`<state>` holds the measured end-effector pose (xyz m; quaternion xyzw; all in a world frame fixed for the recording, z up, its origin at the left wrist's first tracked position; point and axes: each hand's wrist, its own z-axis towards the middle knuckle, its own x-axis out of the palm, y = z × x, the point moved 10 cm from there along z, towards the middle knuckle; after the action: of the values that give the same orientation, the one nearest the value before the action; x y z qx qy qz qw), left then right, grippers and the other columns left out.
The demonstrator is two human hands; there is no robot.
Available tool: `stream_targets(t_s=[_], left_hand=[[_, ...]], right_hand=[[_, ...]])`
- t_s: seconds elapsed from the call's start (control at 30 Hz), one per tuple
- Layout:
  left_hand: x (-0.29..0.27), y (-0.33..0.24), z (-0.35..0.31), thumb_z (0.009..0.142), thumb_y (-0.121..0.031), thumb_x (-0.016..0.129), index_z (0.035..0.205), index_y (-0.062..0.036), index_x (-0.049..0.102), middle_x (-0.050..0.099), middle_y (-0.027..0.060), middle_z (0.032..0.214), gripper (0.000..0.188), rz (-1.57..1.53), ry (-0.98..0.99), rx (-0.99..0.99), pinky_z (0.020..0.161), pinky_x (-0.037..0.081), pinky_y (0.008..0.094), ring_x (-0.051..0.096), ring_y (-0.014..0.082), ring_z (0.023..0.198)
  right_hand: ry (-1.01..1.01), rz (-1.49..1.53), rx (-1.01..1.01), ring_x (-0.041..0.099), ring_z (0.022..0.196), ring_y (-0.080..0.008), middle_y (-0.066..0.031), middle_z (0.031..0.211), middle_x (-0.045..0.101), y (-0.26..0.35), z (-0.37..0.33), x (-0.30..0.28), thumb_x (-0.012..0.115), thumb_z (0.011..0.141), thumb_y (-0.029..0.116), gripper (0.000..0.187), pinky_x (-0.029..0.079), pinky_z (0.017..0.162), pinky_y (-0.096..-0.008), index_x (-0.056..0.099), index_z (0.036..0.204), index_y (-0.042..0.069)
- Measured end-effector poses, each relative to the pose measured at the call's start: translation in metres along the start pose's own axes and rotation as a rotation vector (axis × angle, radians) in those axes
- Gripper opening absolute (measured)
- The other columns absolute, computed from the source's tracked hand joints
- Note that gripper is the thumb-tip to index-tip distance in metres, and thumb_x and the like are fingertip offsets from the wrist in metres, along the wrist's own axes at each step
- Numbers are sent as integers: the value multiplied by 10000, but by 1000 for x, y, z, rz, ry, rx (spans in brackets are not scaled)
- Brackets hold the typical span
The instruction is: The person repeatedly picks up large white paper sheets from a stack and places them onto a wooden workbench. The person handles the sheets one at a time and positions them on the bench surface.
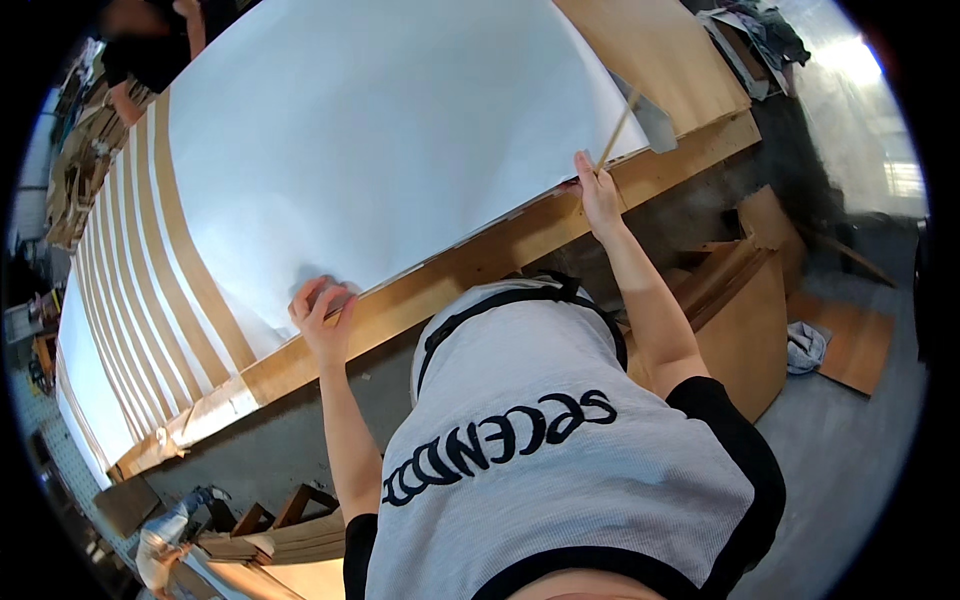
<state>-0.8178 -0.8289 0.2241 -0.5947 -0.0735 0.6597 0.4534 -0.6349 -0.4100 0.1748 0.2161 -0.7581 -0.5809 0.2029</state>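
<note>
The right hand (601, 197) is closed around a thin stick (619, 127), which slants up and away from it across the corner of a white sheet (400, 130). The left hand (325, 312) has its fingers bent at the near edge of the same sheet; whether it pinches anything I cannot tell. The sheet spreads out in front of both hands over the tabletop (470, 262), whose bare wooden edge runs between them on the person's side. Just beyond the right hand, a grey piece (657, 126) pokes out from under the sheet's corner.

To the left of the left hand, brown strips (195, 258) cross the white in a row. Behind the right hand, below the tabletop, stands a brown box (740, 325) — its contents are hard to make out — and it takes up the space beside the right forearm. Farther right of that hand, a pale cloth (805, 347) lies by a flat brown board (860, 345) on the floor. Well past the right hand sits a dark bundle (785, 40). Far beyond the left hand — across the tabletop — is a co-worker (150, 62), near a brown heap (85, 190).
</note>
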Motion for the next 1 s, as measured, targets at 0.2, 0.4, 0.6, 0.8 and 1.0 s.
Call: stream_targets(t_s=[0.2,0.4,0.6,0.8,1.0], left_hand=[[8,-1,2,580,-62,730,758,-119,625,497,37,1025,215,-43,56,-77,829,362,343,425,230,974],[10,5,1,589,-84,734,772,-110,630,492,43,1031,212,-26,90,-90,833,363,339,434,225,973],[9,6,2,569,-63,742,740,-120,627,493,26,1009,214,-82,68,-83,790,363,331,416,219,950],[15,9,1,564,-48,731,729,-105,627,485,34,1010,203,-98,95,-114,822,360,332,417,227,961],[17,8,-3,567,-35,723,716,-93,618,462,43,1034,191,-92,105,-118,827,363,329,409,227,968]], right_hand=[[-133,42,86,591,728,-171,-99,825,591,-15,20,-55,425,894,326,347,501,665,-295,517,927,-6],[-151,61,65,587,738,-177,-97,824,586,-30,25,-59,426,894,326,348,499,681,-302,515,922,-10],[-209,-27,-41,589,692,-161,-81,784,578,-43,31,-71,438,884,357,385,518,630,-296,524,896,-18],[-157,138,15,579,738,-145,-57,832,576,-49,31,-67,433,893,326,319,495,690,-294,515,904,17],[-116,344,112,585,720,-152,-70,832,574,-45,25,-66,453,885,294,306,512,633,-285,525,911,-3]])
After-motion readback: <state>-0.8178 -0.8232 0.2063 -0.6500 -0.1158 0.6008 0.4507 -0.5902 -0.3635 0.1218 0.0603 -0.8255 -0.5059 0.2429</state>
